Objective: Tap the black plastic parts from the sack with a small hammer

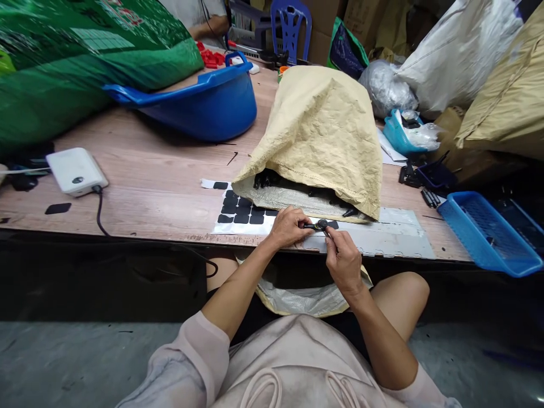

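Observation:
Over the front edge of the table, a small black part with a round head (322, 225) is between my two hands. My left hand (290, 226) is closed in a pinch on its thin rod-like end, at the left. From the right, my right hand (344, 258) pinches a thin black piece at the round head; whether it is one part or two joined ones I cannot tell. Just behind the hands lies a white sheet of black rounded-square stickers (242, 219). Beyond it, a tan paper sack (327, 124) lies with its mouth facing me and dark parts inside.
A second sack with a pale lining (297, 300) hangs open below the table edge. At the right stands a blue basket (471, 226). On the left are a blue tub (204, 107), a white box with a cable (77, 171) and a green sack (106, 62).

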Demonstrator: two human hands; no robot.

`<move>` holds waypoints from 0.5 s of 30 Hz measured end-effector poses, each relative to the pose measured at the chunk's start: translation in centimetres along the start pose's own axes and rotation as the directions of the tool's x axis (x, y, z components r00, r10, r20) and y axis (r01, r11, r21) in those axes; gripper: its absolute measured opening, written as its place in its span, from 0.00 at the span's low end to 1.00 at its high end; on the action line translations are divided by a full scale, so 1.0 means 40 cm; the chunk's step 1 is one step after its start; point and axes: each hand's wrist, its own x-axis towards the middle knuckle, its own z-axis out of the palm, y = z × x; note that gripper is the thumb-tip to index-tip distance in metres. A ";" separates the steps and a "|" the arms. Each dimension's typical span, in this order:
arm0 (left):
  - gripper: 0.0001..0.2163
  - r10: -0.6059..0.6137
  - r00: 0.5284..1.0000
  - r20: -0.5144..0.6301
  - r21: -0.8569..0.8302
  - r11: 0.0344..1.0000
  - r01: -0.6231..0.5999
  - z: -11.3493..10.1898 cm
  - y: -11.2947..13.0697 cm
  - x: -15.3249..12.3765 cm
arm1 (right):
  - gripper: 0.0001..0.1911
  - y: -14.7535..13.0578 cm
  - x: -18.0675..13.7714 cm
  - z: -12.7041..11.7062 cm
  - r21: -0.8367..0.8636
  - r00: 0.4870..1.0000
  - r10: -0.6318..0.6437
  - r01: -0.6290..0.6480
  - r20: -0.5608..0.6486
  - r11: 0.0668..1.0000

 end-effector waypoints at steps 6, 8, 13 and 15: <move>0.05 -0.001 1.000 -0.003 0.021 1.000 0.001 -0.002 0.006 -0.002 | 0.15 0.079 0.078 -0.081 -0.103 0.966 0.102 -0.130 -0.240 0.986; 0.06 -0.004 1.000 -0.004 0.043 0.999 0.005 -0.003 0.008 -0.001 | 0.17 0.142 0.126 -0.124 -0.194 0.927 0.194 -0.265 -0.319 0.945; 0.09 0.014 1.000 0.010 0.068 0.998 -0.014 -0.002 0.010 -0.001 | 0.22 0.313 0.211 -0.166 -0.378 0.800 0.531 -0.600 -0.280 0.705; 0.09 0.022 1.000 0.015 0.076 0.997 -0.023 0.000 0.007 -0.002 | 0.22 0.358 0.221 -0.152 -0.430 0.746 0.623 -0.654 -0.235 0.622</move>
